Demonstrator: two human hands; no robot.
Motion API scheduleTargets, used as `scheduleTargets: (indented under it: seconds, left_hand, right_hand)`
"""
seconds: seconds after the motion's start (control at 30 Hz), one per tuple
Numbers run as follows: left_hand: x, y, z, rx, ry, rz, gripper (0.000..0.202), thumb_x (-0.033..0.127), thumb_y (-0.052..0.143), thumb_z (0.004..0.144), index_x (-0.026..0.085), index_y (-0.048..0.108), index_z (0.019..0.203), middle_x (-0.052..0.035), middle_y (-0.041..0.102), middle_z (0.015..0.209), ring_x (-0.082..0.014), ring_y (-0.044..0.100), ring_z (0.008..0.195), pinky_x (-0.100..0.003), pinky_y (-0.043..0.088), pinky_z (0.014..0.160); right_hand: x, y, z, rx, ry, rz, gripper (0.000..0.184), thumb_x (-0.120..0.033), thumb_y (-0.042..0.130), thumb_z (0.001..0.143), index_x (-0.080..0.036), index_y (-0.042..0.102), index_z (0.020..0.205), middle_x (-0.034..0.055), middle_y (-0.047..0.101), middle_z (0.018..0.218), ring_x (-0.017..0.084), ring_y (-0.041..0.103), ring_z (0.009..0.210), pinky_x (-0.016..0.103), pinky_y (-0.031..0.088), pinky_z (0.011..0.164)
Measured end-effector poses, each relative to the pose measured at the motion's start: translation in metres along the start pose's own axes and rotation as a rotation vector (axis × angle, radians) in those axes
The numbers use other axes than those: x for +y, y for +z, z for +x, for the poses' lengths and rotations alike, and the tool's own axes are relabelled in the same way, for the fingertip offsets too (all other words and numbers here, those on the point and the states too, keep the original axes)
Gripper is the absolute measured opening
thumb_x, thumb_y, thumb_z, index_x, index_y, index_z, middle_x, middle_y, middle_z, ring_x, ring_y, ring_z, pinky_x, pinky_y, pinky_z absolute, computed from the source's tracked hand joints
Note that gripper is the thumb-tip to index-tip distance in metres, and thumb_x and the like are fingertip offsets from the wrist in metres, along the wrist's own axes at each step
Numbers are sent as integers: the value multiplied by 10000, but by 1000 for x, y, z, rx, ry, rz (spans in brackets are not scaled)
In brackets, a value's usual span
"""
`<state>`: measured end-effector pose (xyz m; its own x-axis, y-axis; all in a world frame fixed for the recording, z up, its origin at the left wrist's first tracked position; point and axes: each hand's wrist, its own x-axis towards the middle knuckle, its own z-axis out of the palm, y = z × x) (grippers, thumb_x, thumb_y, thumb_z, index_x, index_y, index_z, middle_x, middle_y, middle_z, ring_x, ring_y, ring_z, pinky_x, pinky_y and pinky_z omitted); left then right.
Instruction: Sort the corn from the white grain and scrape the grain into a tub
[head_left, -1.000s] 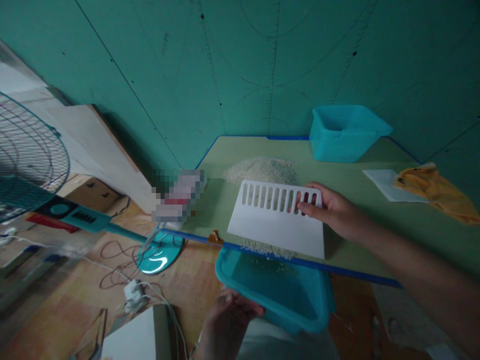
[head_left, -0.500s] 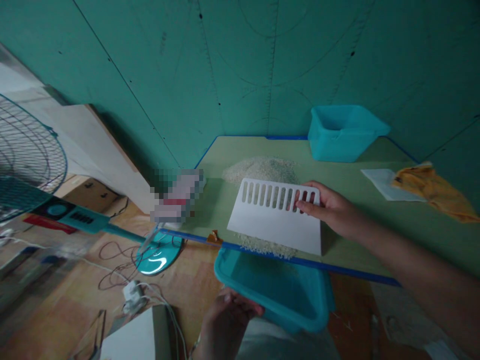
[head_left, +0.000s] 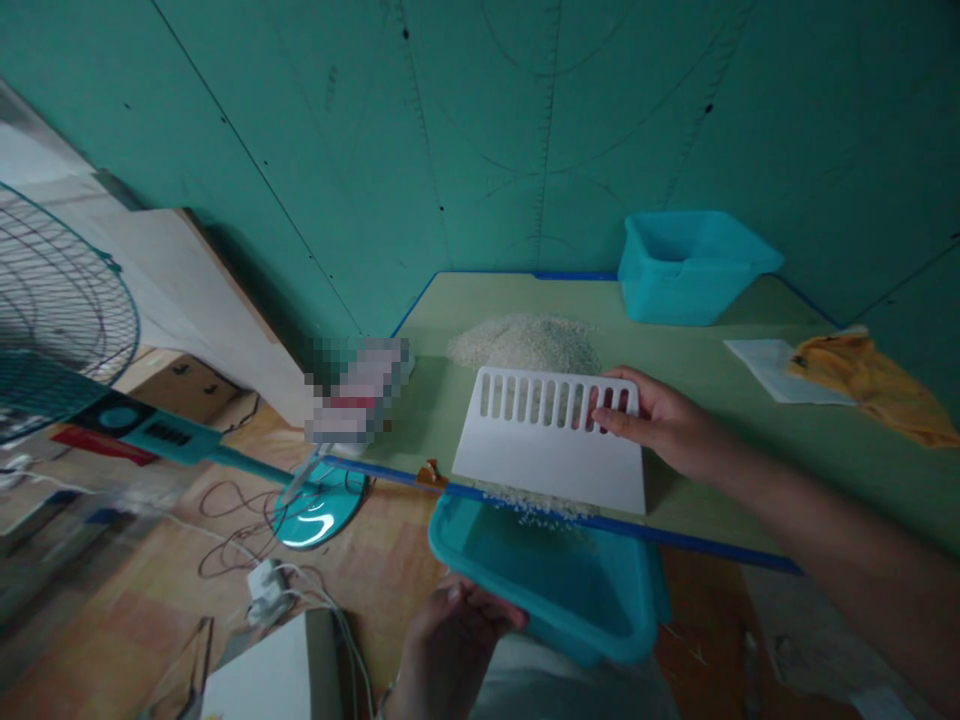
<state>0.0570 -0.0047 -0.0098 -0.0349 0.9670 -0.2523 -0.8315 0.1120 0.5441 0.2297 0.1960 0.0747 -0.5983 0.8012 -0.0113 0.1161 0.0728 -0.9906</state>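
My right hand (head_left: pixel 649 420) grips a white slotted plastic board (head_left: pixel 544 455) by its right end, the fingers through the slots. The board leans on the table, its lower edge close to the front edge. White rice-like grains (head_left: pixel 540 502) spill over that edge, below the board, towards a blue plastic bin (head_left: pixel 555 570). At the near left rim of this bin, my left hand (head_left: pixel 461 630) is closed around its side; some fingers are hidden beneath. Behind the board lies a larger heap of the same grains (head_left: pixel 529 342).
A second blue bin (head_left: pixel 667 290) stands at the table's back right. An orange cloth (head_left: pixel 870 385) and a white sheet (head_left: pixel 776 372) lie on the right. To the left are a blurred-out package (head_left: pixel 360 390), a fan (head_left: pixel 127 420) and loose cables. An orange clip (head_left: pixel 431 474) sits on the table edge.
My right hand has drawn the board slightly nearer the front edge, its slotted top tilting lower. Grains now drop over the edge at the bin. My left hand stays in place.
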Motion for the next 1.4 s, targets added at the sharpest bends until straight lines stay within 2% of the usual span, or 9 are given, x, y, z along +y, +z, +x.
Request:
scheduleTargets:
  seconds: [0.1,0.33,0.53,0.93,1.13,1.4]
  left_hand:
    - [0,-1,-1,4,-4,-8,202,290,585,753,149,728,732,-57,756,714,-196,672,695,-319,469,711]
    - [-1,-3,1,-8,-11,-1,207,304,595,742,149,730,723,-45,758,713,-188,671,688,-311,476,699]
    - [-1,-4,0,28,-31,-9,184,293,611,733,156,731,705,-46,758,700,-195,673,688,-320,475,709]
    - [1,-3,1,86,-62,36,172,316,675,685,160,734,646,-72,748,668,-216,661,663,-341,477,699]
    - [-1,-8,1,72,-67,6,152,311,687,669,169,724,632,-79,738,656,-232,661,671,-346,472,699]
    - [-4,-13,3,12,-81,-34,147,305,670,694,174,723,653,-84,751,690,-237,665,694,-355,454,726]
  right_hand:
    - [-2,1,-1,14,4,-20,261,-393,644,698,-213,490,809,-27,552,662,111,505,572,224,384,509]
    - [-1,1,-1,-70,1,10,279,-394,650,687,-202,480,798,-15,575,692,108,510,594,222,386,533]
    - [1,-1,0,-30,-14,77,274,-370,672,676,-202,488,790,-42,530,644,86,474,551,207,345,494]
    - [-6,-32,0,-72,58,85,285,-294,725,626,-185,500,763,-46,558,651,73,482,570,199,369,515]
    - [-2,-23,0,-118,83,95,309,-291,731,606,-187,479,752,-56,532,621,72,463,544,200,343,493]
    - [2,-16,2,-69,22,124,316,-334,723,618,-191,490,776,-31,578,708,84,491,599,213,374,548]
